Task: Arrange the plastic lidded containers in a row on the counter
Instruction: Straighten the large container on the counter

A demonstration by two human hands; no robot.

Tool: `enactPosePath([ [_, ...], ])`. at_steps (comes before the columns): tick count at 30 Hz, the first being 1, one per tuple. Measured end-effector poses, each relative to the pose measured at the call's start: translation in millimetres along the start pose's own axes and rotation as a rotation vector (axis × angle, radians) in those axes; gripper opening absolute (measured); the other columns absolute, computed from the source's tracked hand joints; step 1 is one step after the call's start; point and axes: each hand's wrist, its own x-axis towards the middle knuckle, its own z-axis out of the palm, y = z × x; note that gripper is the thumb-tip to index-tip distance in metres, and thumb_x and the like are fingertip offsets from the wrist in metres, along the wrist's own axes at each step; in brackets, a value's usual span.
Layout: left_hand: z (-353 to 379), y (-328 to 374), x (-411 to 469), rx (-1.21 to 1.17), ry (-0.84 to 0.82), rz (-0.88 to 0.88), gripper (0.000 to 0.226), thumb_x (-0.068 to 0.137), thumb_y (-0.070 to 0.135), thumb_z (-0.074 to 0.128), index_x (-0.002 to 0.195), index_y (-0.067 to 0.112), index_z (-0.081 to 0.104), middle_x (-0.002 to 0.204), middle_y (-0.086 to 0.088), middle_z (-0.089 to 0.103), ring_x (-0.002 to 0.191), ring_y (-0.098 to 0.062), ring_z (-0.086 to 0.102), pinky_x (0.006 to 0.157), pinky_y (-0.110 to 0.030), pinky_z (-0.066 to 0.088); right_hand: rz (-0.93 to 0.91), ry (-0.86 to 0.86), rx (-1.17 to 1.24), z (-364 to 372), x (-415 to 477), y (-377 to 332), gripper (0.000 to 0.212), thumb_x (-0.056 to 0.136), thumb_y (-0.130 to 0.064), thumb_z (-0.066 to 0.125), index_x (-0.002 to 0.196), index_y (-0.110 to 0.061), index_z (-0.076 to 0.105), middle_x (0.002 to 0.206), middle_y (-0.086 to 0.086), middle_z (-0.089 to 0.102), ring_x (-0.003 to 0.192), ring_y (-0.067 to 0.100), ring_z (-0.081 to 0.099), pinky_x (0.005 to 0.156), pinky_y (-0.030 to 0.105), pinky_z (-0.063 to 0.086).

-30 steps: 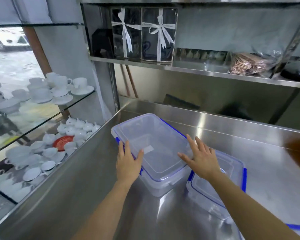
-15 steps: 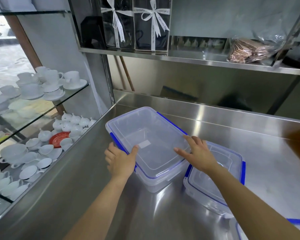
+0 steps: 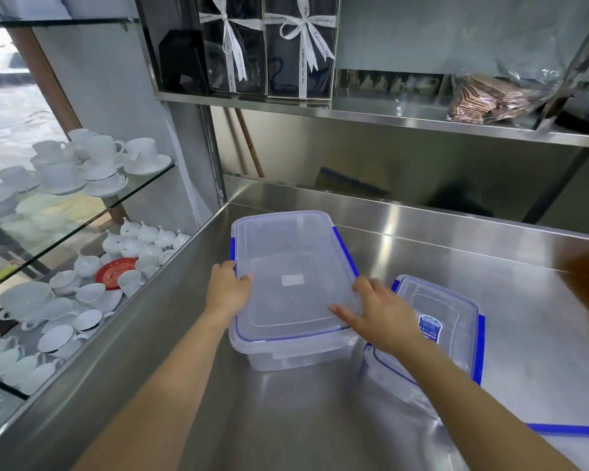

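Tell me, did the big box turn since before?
Yes. The big container has swung round: its long sides now run nearly square to the counter's back edge, where earlier it sat skewed, between left hand and right hand.

A shiny steel counter [image 3: 422, 239] carries a large clear box [image 3: 286, 266] with blue lid clips toward its left side. Just to the right and nearer stands a smaller clear box [image 3: 453, 321] with a label on its lid. A blue-edged lid [image 3: 568, 430] shows at the near right.
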Motion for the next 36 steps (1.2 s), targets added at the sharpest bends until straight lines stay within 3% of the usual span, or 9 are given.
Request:
enactPosePath([
  [7, -27, -12, 43, 0.214, -0.157, 0.089, 0.039, 0.094, 0.017, 0.041, 0.132, 0.010, 0.045, 0.138, -0.015, 0.048, 0.122, -0.032, 0.048, 0.104, -0.042, 0.038, -0.188, -0.001, -0.066, 22, -23, -34, 0.061, 0.078, -0.071, 0.035, 0.108, -0.019, 0.038, 0.107, 0.005, 0.064, 0.088, 0.029, 0.063, 0.064, 0.036, 0.046],
  [9, -29, -16, 50, 0.311, -0.186, 0.137, 0.043, 0.096, 0.018, 0.038, 0.139, 0.010, 0.037, 0.150, -0.013, 0.035, 0.135, -0.030, 0.035, 0.113, -0.040, 0.026, -0.233, 0.060, -0.071, 24, -25, -40, 0.064, 0.076, -0.074, 0.032, 0.108, -0.020, 0.042, 0.103, 0.003, 0.066, 0.086, 0.025, 0.063, 0.061, 0.032, 0.042],
  [12, -36, -16, 44, 0.458, -0.196, 0.296, 0.058, 0.092, 0.036, 0.047, 0.143, 0.017, 0.028, 0.158, -0.005, 0.009, 0.144, -0.024, 0.014, 0.117, -0.039, 0.014, -0.310, 0.187, 0.007, 27, -30, -46, 0.072, 0.074, -0.076, 0.032, 0.114, -0.019, 0.051, 0.112, 0.002, 0.062, 0.099, 0.022, 0.058, 0.078, 0.030, 0.043],
  [16, -58, -18, 22, 0.620, -0.573, 0.335, 0.116, 0.048, 0.085, 0.056, 0.138, 0.051, -0.008, 0.155, 0.007, -0.024, 0.141, -0.014, -0.024, 0.115, -0.042, -0.009, -0.359, 0.050, 0.050, 42, -29, -54, 0.080, 0.071, -0.081, 0.026, 0.138, -0.037, 0.022, 0.153, 0.002, 0.022, 0.141, 0.021, 0.016, 0.111, 0.039, 0.017],
  [18, -58, -19, 7, 0.750, -0.711, 0.377, 0.124, 0.041, 0.081, 0.064, 0.124, 0.061, -0.027, 0.150, 0.008, -0.034, 0.136, -0.012, -0.034, 0.112, -0.043, -0.017, -0.351, 0.009, 0.068, 46, -28, -48, 0.081, 0.071, -0.082, 0.024, 0.140, -0.044, 0.008, 0.158, -0.004, 0.003, 0.143, 0.013, -0.007, 0.113, 0.037, 0.001],
  [21, -55, -22, -5, 0.882, -0.760, 0.439, 0.131, 0.041, 0.070, 0.074, 0.116, 0.061, -0.033, 0.138, 0.016, -0.040, 0.131, -0.012, -0.041, 0.111, -0.046, -0.021, -0.355, 0.026, 0.059, 52, -31, -41, 0.075, 0.076, -0.078, 0.025, 0.141, -0.044, 0.005, 0.156, -0.008, 0.001, 0.141, 0.007, -0.012, 0.115, 0.034, -0.004],
  [25, -55, -38, -2, 0.843, -0.681, 0.556, 0.116, 0.050, 0.076, 0.065, 0.122, 0.063, -0.025, 0.146, 0.013, -0.036, 0.129, -0.007, -0.040, 0.110, -0.039, -0.020, -0.366, 0.100, 0.053, 57, -29, -44, 0.075, 0.078, -0.075, 0.027, 0.140, -0.033, 0.026, 0.154, -0.003, 0.020, 0.142, 0.012, 0.004, 0.113, 0.034, 0.002],
  [29, -49, -44, 13, 0.759, -0.557, 0.663, 0.102, 0.054, 0.086, 0.047, 0.136, 0.057, -0.007, 0.156, 0.011, -0.016, 0.133, 0.001, -0.029, 0.112, -0.035, -0.016, -0.352, 0.078, 0.004, 53, -15, -41, 0.076, 0.078, -0.076, 0.026, 0.140, -0.033, 0.026, 0.154, -0.002, 0.023, 0.143, 0.014, 0.007, 0.113, 0.035, 0.005],
  [36, -34, -33, 46, 0.645, -0.334, 0.854, 0.086, 0.063, 0.078, 0.050, 0.137, 0.038, 0.033, 0.139, 0.008, 0.035, 0.133, -0.015, 0.024, 0.114, -0.037, 0.010, -0.299, -0.079, -0.012, 39, 32, -30, 0.083, 0.074, -0.076, 0.023, 0.144, -0.034, 0.011, 0.158, -0.006, 0.004, 0.141, 0.007, -0.010, 0.114, 0.028, -0.005],
])
